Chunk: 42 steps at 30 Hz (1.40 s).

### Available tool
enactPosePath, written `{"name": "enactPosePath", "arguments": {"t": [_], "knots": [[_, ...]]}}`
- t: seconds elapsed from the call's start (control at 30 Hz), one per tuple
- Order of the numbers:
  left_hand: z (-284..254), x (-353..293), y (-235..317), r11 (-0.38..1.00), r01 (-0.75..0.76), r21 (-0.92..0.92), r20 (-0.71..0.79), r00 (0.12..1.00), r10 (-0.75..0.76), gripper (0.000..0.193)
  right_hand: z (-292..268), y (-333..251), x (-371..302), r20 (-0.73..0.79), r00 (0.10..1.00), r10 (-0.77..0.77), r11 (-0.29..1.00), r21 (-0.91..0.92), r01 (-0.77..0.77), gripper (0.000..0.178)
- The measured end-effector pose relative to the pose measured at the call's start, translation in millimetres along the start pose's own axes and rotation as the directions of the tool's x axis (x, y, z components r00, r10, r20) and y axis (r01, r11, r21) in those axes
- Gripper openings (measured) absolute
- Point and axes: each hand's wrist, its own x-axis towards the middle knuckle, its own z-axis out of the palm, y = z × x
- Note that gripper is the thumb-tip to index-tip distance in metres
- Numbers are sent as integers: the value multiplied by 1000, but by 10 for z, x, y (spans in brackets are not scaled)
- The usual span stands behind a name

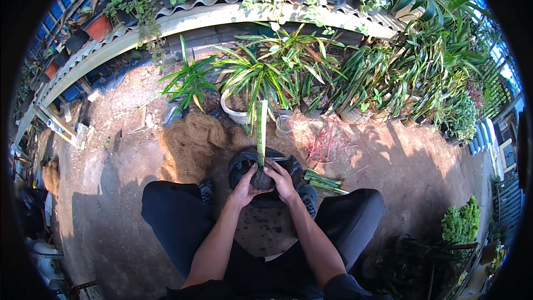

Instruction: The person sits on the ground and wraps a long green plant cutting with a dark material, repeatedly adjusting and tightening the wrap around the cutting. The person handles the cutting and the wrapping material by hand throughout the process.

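Between my two hands is a dark ball of soil [262, 179] with a tall, flat green leaf cutting [261, 139] standing upright from it. My left hand [245, 187] cups the ball from the left and underneath, fingers curled round it. On the other side my right hand [281, 180] wraps it, thumb near the base of the cutting. Just below and behind the hands sits a black plastic bag [240, 164], its mouth spread wide; what lies inside is mostly hidden. Several cut green leaf pieces [325, 182] lie on the ground by my right foot.
Brown coconut-like fibre [191, 141] is heaped left of the bag. Pink-red string [325, 141] lies tangled to the right, near a clear plastic cup [283, 125]. Potted plants, one in a white pot [236, 112], line the far side beneath a corrugated shelf [222, 4].
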Motion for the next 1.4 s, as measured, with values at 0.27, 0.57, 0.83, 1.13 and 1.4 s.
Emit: {"name": "enactPosePath", "arguments": {"t": [0.27, 0.57, 0.83, 1.13, 1.4], "knots": [[-1, -42, 57, 998, -13, 58, 1, 1000, 13, 43, 10, 37, -20, -22, 999, 36, 993, 110, -33, 44], [43, -73, 41, 997, -15, 77, 52, 999, 11, 42, -35, 57, 10, -103, 992, 74, 997, 44, -70, 40], [52, -46, 36, 999, 33, -19, 42, 999, -32, 44, -105, 25, 51, -60, 996, 66, 997, -40, -68, 39], [45, 15, -25, 997, 7, 73, 68, 998, -12, 44, -122, -130, 5, -56, 991, 118, 993, 17, -117, 38], [173, -107, -20, 975, -35, 220, 114, 993, 10, 50, -74, -145, -14, -211, 955, 208, 977, -4, -214, 43]]}}
